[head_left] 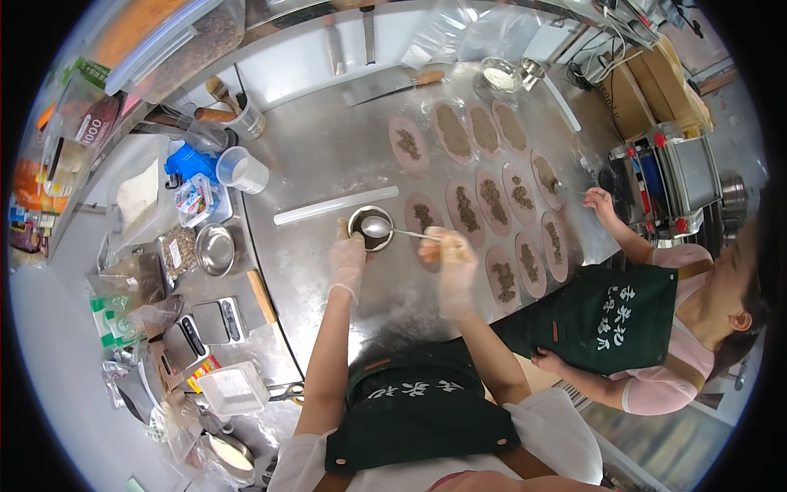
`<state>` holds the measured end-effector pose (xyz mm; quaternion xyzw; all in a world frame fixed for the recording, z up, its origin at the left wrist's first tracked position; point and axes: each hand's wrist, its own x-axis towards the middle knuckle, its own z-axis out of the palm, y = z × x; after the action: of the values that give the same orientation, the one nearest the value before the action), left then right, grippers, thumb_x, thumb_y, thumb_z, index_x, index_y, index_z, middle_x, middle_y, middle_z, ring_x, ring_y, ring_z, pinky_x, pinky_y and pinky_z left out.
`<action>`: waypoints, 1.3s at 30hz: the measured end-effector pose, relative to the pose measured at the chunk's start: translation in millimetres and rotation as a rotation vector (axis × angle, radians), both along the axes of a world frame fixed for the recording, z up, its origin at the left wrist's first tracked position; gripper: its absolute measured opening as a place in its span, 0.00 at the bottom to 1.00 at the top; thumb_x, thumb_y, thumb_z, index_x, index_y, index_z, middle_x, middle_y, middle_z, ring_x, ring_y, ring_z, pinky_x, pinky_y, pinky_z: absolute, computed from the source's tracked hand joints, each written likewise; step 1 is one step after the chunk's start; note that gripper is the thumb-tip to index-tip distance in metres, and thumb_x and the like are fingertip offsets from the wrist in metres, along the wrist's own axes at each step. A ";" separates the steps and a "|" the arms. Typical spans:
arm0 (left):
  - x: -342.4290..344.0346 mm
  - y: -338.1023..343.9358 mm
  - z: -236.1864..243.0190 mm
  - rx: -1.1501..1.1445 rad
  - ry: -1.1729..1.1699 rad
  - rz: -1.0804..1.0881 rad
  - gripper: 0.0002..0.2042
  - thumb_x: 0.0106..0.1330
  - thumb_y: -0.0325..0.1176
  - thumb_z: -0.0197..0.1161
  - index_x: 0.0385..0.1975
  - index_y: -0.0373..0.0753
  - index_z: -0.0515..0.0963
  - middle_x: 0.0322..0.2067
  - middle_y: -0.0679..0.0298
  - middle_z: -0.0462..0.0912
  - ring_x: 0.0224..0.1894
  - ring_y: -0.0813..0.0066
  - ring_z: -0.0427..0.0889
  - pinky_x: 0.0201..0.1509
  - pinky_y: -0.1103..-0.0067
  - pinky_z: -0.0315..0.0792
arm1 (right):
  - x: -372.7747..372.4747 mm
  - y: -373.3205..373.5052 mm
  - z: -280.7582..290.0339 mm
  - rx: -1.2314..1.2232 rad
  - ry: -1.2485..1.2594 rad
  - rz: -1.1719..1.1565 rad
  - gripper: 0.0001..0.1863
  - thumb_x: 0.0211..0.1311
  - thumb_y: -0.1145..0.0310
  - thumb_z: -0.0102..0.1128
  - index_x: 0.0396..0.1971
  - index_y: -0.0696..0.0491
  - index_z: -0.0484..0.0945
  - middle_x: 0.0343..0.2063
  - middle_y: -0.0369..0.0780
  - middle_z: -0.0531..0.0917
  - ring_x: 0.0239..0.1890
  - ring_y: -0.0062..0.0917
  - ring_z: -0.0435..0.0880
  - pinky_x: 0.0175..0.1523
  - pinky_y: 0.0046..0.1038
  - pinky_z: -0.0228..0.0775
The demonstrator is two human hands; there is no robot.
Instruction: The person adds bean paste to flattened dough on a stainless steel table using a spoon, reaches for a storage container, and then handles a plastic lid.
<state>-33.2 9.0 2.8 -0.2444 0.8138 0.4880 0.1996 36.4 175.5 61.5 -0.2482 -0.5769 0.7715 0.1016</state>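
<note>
Steel worktop carries rows of pink ovals; just left of them, the left hand grips a bowl of dark contents, the right hand pinching a spoon over it; a careless tilt could spill some.

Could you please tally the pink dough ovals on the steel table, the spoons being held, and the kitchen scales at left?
Pink dough ovals: 12
Held spoons: 2
Kitchen scales: 2
Total: 16
</note>
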 end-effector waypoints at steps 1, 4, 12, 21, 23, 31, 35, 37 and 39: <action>-0.8 -0.2 1.5 -0.010 0.015 -0.006 0.28 0.64 0.39 0.49 0.63 0.33 0.61 0.27 0.51 0.83 0.26 0.64 0.85 0.32 0.71 0.77 | 1.3 13.2 -0.1 -0.110 0.087 -0.010 0.09 0.68 0.67 0.52 0.37 0.55 0.79 0.29 0.37 0.82 0.27 0.19 0.79 0.33 0.20 0.71; -2.8 -22.5 -13.6 0.021 0.047 0.023 0.26 0.63 0.35 0.47 0.62 0.33 0.60 0.23 0.51 0.82 0.19 0.62 0.83 0.26 0.71 0.78 | 10.3 56.1 -18.2 -0.284 0.115 -0.131 0.10 0.68 0.64 0.52 0.35 0.54 0.78 0.28 0.36 0.81 0.25 0.17 0.77 0.30 0.19 0.69; -98.9 -75.3 -17.6 -0.051 0.280 -0.088 0.12 0.52 0.33 0.69 0.31 0.31 0.80 0.39 0.46 0.79 0.34 0.56 0.84 0.33 0.75 0.79 | 10.8 113.8 -28.1 -0.383 0.041 -0.264 0.12 0.70 0.63 0.49 0.33 0.56 0.74 0.28 0.34 0.76 0.24 0.15 0.71 0.30 0.17 0.62; -187.6 -66.0 5.3 0.232 0.214 0.405 0.17 0.70 0.39 0.51 0.47 0.30 0.67 0.37 0.54 0.79 0.33 0.67 0.84 0.29 0.84 0.77 | -91.0 118.5 -71.8 -0.099 -0.084 -0.251 0.11 0.67 0.67 0.50 0.38 0.60 0.77 0.28 0.41 0.81 0.28 0.24 0.81 0.35 0.21 0.72; -158.5 -58.4 0.1 0.216 0.491 0.390 0.15 0.70 0.39 0.51 0.45 0.31 0.70 0.38 0.54 0.79 0.38 0.66 0.82 0.39 0.78 0.76 | -115.6 117.6 -88.3 -0.100 -0.085 -0.229 0.11 0.67 0.67 0.50 0.38 0.60 0.77 0.28 0.41 0.81 0.28 0.24 0.81 0.35 0.21 0.72; 1.3 -15.9 -88.9 -0.806 0.498 0.167 0.12 0.65 0.34 0.55 0.47 0.41 0.74 0.44 0.57 0.76 0.47 0.59 0.73 0.51 0.67 0.66 | -180.8 108.6 -123.6 -0.112 -0.107 -0.122 0.11 0.66 0.67 0.52 0.37 0.60 0.78 0.28 0.41 0.82 0.28 0.25 0.82 0.35 0.23 0.73; 3.4 -12.2 -100.7 -0.889 0.442 0.128 0.14 0.65 0.36 0.55 0.50 0.47 0.73 0.47 0.62 0.75 0.50 0.63 0.71 0.54 0.67 0.63 | -201.0 110.2 -136.9 -0.105 -0.074 -0.083 0.12 0.66 0.66 0.52 0.38 0.59 0.78 0.28 0.40 0.82 0.28 0.25 0.82 0.34 0.23 0.72; 0.3 -11.3 -100.5 -0.881 0.374 0.119 0.14 0.65 0.37 0.55 0.50 0.47 0.73 0.47 0.62 0.75 0.50 0.62 0.71 0.54 0.67 0.63 | -210.3 110.3 -137.2 -0.091 -0.096 -0.071 0.11 0.68 0.68 0.50 0.38 0.59 0.78 0.28 0.40 0.82 0.28 0.25 0.81 0.37 0.23 0.73; 0.1 -11.6 -101.4 -0.907 0.399 0.119 0.15 0.65 0.37 0.54 0.50 0.47 0.73 0.47 0.62 0.75 0.50 0.62 0.71 0.54 0.67 0.63 | -219.4 106.5 -137.5 -0.089 -0.078 -0.065 0.11 0.68 0.68 0.49 0.38 0.59 0.78 0.28 0.40 0.82 0.29 0.25 0.81 0.37 0.23 0.73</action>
<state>-33.1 -2.6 -98.6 -0.2546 0.9510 0.1327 -0.1148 -182.9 282.0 -75.9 -0.3012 -0.5371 0.7824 0.0929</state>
